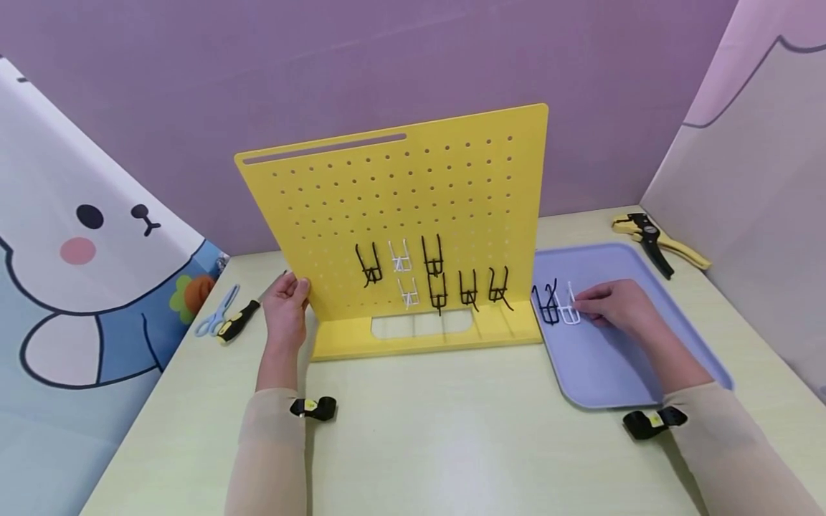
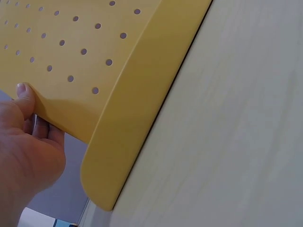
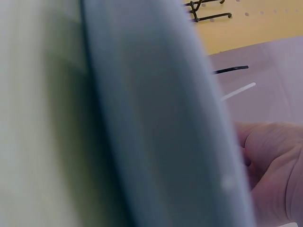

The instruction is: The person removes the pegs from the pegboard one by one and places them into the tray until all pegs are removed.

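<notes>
A yellow pegboard stands on its base, with several black hooks and two white hooks hung on its lower half. My left hand grips the board's left edge, thumb on the front face and fingers behind, as the left wrist view also shows. Over the lilac tray, my right hand pinches a white hook between thumb and forefinger. Black wire hooks lie just left of it. In the right wrist view the tray's blurred rim hides the right fingertips.
Left of the board lie a black-and-yellow screwdriver and light blue scissors. A yellow-and-black wire stripper rests behind the tray, near the right wall. A purple backdrop rises behind the table.
</notes>
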A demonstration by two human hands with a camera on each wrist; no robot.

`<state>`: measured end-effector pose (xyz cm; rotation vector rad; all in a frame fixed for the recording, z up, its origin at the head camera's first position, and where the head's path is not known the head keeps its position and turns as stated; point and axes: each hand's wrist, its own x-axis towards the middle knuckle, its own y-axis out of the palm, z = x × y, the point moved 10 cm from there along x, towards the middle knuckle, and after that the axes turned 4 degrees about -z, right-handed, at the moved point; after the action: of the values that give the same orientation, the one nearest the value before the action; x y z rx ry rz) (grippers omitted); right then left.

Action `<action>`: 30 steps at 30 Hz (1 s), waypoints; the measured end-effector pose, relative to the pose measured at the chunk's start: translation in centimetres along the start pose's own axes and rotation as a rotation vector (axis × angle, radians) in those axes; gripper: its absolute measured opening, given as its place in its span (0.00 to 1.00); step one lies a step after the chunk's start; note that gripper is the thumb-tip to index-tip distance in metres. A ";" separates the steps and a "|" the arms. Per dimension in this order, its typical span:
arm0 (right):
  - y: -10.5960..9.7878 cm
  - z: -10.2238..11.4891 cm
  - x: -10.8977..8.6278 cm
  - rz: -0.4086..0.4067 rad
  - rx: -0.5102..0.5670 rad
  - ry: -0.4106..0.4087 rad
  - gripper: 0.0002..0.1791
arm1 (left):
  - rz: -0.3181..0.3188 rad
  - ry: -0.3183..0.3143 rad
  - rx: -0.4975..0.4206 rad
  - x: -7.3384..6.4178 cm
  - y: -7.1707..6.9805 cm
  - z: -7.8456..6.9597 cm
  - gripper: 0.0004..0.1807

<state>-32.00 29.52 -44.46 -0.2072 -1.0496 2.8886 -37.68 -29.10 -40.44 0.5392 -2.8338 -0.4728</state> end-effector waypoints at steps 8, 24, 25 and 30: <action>-0.1 0.1 0.0 0.015 0.017 -0.004 0.24 | -0.004 -0.022 0.000 0.1 -0.1 0.2 0.07; -2.2 0.1 0.1 -0.129 0.096 -0.008 0.26 | 0.018 -0.035 0.012 -1.1 0.8 -1.3 0.10; -2.8 0.3 0.0 -0.165 0.112 -0.004 0.26 | 0.020 -0.035 0.014 -1.1 0.8 -1.3 0.10; -5.2 1.6 -0.8 -0.341 0.199 -0.002 0.27 | 0.019 -0.042 0.012 -1.0 0.7 -1.2 0.10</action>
<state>-31.35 32.37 -39.83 -0.0124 -0.7079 2.6562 -36.67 -28.45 -39.28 0.5099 -2.8812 -0.4691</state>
